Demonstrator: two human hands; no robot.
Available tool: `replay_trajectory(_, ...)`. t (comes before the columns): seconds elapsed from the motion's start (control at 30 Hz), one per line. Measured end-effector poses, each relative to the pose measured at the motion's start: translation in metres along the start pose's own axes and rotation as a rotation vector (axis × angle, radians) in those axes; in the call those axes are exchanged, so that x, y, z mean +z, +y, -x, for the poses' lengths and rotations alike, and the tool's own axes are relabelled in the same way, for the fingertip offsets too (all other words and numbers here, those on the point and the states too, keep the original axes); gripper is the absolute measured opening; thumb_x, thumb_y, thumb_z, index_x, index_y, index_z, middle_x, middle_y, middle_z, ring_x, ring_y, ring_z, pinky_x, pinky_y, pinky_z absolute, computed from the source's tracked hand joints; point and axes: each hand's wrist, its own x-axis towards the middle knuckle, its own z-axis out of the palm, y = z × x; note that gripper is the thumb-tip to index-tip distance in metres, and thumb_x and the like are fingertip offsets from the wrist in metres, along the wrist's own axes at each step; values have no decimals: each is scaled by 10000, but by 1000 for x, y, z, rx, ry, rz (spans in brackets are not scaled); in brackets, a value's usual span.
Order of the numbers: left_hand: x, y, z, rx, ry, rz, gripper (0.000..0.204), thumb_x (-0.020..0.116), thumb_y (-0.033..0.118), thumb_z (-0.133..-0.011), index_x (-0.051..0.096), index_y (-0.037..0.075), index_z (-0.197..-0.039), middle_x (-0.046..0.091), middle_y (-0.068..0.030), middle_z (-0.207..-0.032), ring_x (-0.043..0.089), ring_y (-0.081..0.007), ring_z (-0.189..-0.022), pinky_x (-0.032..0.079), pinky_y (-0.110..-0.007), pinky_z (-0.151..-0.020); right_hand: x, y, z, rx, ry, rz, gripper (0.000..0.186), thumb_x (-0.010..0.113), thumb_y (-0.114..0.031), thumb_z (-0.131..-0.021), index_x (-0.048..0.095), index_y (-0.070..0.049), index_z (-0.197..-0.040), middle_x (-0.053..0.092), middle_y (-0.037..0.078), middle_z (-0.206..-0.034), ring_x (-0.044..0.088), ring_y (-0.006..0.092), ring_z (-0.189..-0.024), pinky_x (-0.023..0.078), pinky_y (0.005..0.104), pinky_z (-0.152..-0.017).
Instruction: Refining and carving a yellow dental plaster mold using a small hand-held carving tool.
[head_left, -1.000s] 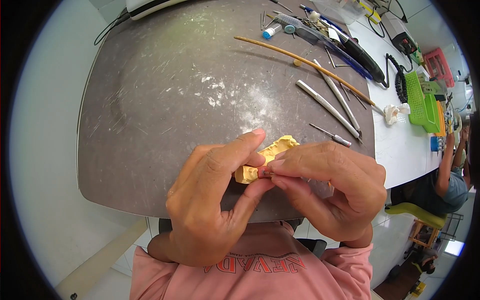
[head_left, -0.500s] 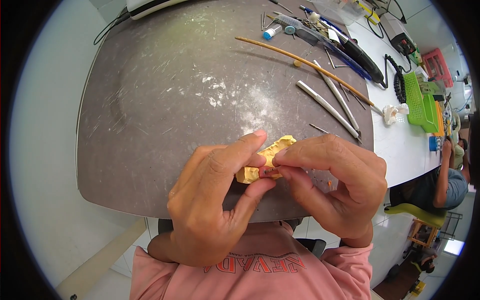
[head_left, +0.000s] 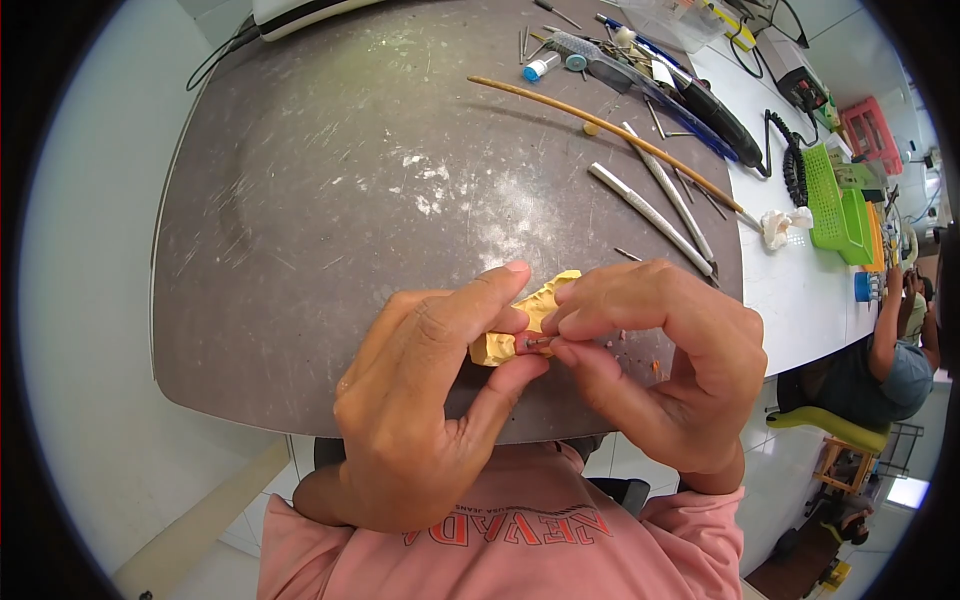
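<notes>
My left hand (head_left: pixel 420 390) is closed on a yellow plaster dental model (head_left: pixel 490 350), thumb below and fingers over its near side. A reddish-pink patch (head_left: pixel 523 342) shows on the model between my fingertips. With thumb and forefinger, my right hand (head_left: pixel 665 350) pinches a small thin metal piece (head_left: pixel 541 342), its end against the pink patch. My right fingers cover most of that piece and the model's right side.
On the grey board (head_left: pixel 330 200) lie two silver-handled tools (head_left: pixel 650 217), a long wooden stick (head_left: pixel 600 125) and a black handpiece (head_left: pixel 722 122). A green basket (head_left: pixel 838 205) stands at the right. Farther right sits another person (head_left: pixel 885 375).
My right fingers have shifted slightly and more of the thin metal piece shows at the pink patch. My left hand keeps its hold on the model.
</notes>
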Motion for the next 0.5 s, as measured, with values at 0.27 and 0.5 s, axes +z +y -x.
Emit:
replay_trajectory(0.27,0,1,0,0,0,-8,570,818,-68,-744,615,-7,-1273,713,-119,-940,702,-181,-863,572,-287,-745,-3,-1,0,21,-12,6,173,771,71,-698,694,23,-846,724,146,-841,726,267,-810,580,362,-793)
replay_trajectory(0.5,0,1,0,9,4,-15,575,822,-71,-732,617,-15,-1266,716,-121,-936,692,-179,-843,571,-288,-735,-2,-2,-3,0,-39,13,168,770,78,-694,696,24,-835,727,132,-818,730,256,-799,583,356,-789)
